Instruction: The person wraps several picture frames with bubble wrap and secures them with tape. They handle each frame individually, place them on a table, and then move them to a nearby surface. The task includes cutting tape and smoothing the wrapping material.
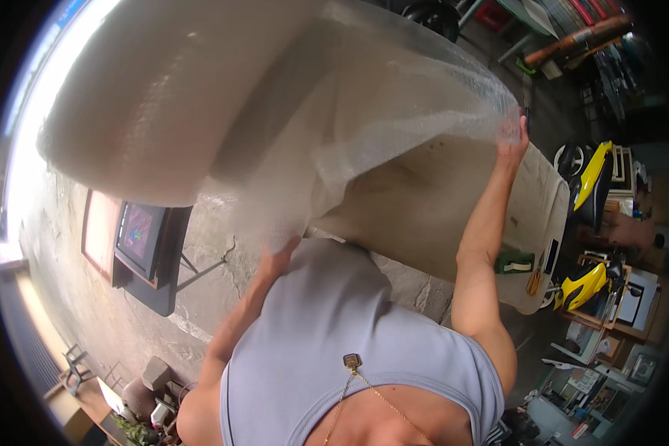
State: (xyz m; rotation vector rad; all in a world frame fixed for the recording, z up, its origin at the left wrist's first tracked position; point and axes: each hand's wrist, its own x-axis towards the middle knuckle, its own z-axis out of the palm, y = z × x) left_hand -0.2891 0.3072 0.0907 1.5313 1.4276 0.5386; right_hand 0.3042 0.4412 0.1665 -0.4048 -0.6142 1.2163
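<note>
A large sheet of clear bubble wrap [416, 97] runs from a big, thick roll [134, 97] at the upper left and spreads over a beige tabletop [431, 201]. My right hand [514, 137] is reached out far, closed on the sheet's edge at the right. Something small and dark shows beside its fingers; I cannot make out what. My left hand [280, 256] grips the lower edge of the bubble wrap close to my body, its fingertips partly veiled by the plastic. Between my hands the sheet hangs loose and folded, lifted over part of the table.
On the table's right end lie a green tool [514, 262], a yellow-orange handled tool [534, 282] and a dark flat bar [551, 256]. Framed pictures [137, 236] lean on a dark stand at left. Yellow motorbike panels [583, 286] and cluttered shelves stand beyond the right end.
</note>
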